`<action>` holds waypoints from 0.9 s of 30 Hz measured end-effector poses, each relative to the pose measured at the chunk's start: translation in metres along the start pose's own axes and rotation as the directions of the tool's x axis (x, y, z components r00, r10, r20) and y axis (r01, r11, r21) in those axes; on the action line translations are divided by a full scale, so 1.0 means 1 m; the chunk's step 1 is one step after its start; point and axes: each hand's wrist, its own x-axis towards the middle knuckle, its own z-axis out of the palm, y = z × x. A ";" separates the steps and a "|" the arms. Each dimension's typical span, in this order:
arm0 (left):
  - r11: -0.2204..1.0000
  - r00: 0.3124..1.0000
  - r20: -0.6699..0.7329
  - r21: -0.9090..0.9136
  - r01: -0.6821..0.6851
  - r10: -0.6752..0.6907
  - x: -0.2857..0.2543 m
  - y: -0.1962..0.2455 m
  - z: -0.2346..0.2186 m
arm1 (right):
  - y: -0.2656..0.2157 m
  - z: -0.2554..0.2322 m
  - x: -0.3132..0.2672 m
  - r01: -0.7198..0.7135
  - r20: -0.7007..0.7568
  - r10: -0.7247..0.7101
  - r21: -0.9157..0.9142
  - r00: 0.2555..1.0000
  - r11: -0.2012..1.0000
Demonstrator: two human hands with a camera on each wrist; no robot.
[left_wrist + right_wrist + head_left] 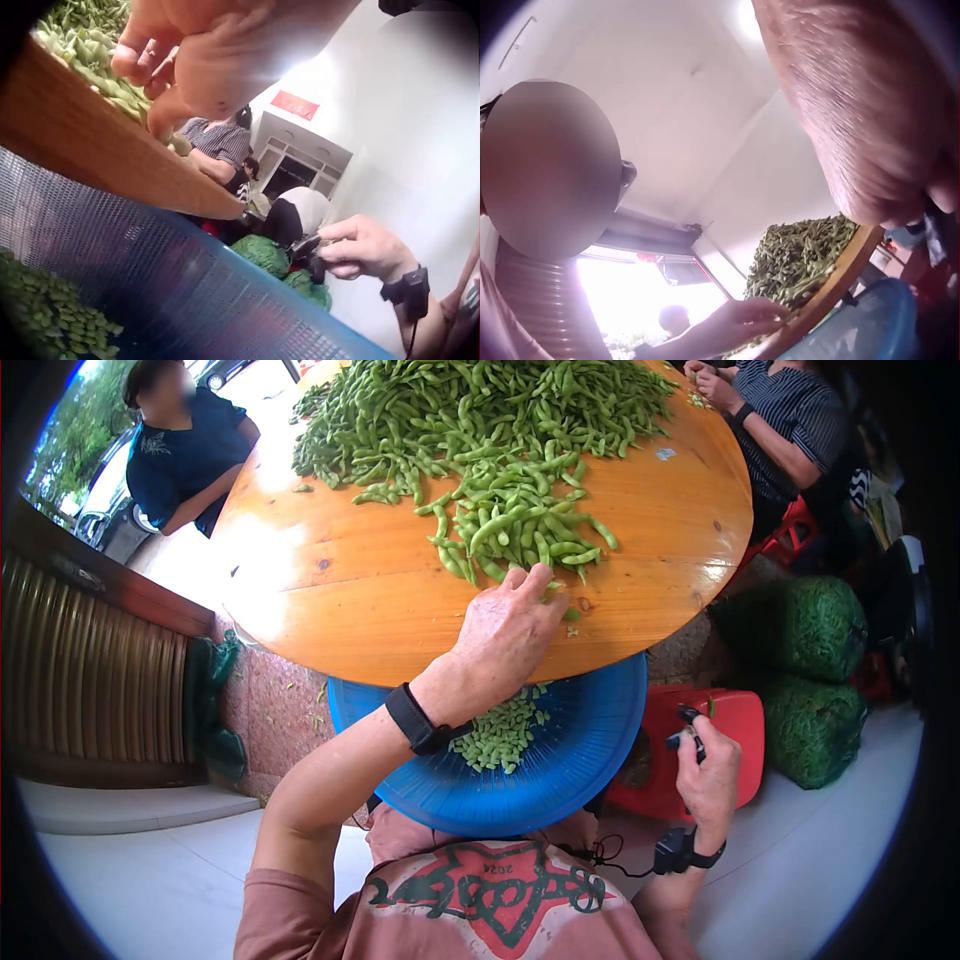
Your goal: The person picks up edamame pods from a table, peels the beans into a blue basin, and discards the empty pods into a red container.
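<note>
My left hand [515,615] reaches over the near table edge, its bent fingers at the near end of a pile of green edamame pods [510,525]. A bit of green shows between thumb and forefinger; I cannot tell whether they grip that pod. From below, the left wrist view shows its thumb [165,116] low beside the pods. Off to the right, my right hand [708,765] holds a small dark object [306,244] at its curled fingertips, above a red plastic stool [740,735]. A blue basin [605,745] under the table edge contains shelled green beans [495,735].
The round wooden table [310,600] bears the big pod heap. Two people sit across it, one at left [190,450], one at right [780,435]. Full green mesh bags [800,625] stand at right. A dark green bag [212,705] is at left.
</note>
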 end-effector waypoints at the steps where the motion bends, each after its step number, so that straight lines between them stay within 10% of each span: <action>1: 1.000 1.000 -0.030 -0.029 -0.004 0.003 -0.001 0.000 0.001 | -0.009 0.006 0.002 -0.017 -0.004 0.017 0.035 1.000 0.999; 6: 0.937 0.984 -0.180 -0.344 -0.064 0.001 -0.033 0.015 -0.012 | -0.039 0.046 0.010 -0.149 0.116 0.104 0.507 0.988 0.849; 8: 0.510 0.902 0.318 -0.746 0.428 -0.292 -0.052 0.028 -0.023 | -0.055 0.060 0.010 -0.261 0.265 0.091 0.725 0.960 0.637; 9: 0.510 0.901 0.317 -0.745 0.429 -0.295 -0.061 0.031 -0.022 | -0.065 0.063 0.010 -0.315 0.335 0.058 0.791 0.940 0.524; 11: 0.110 0.858 0.406 -0.882 0.457 -0.314 -0.078 0.035 -0.016 | -0.079 0.066 0.012 -0.453 0.480 0.003 0.825 0.877 0.337; 22: 0.384 0.903 0.155 -0.867 0.318 -0.400 -0.109 0.043 0.010 | -0.077 0.090 0.003 -0.336 0.420 -0.083 0.817 0.904 0.469; 24: -0.090 0.873 0.320 -0.947 0.310 -0.367 -0.111 0.043 0.012 | -0.073 0.084 0.007 -0.448 0.509 -0.089 0.817 0.856 0.363; 25: -0.089 0.873 0.323 -0.946 0.312 -0.366 -0.112 0.041 0.013 | -0.072 0.081 0.008 -0.552 0.590 -0.109 0.794 0.800 0.254; 27: -0.644 0.875 0.477 -0.695 0.321 -0.079 -0.113 0.031 0.017 | -0.070 0.076 0.010 -0.618 0.641 -0.129 0.766 0.757 0.177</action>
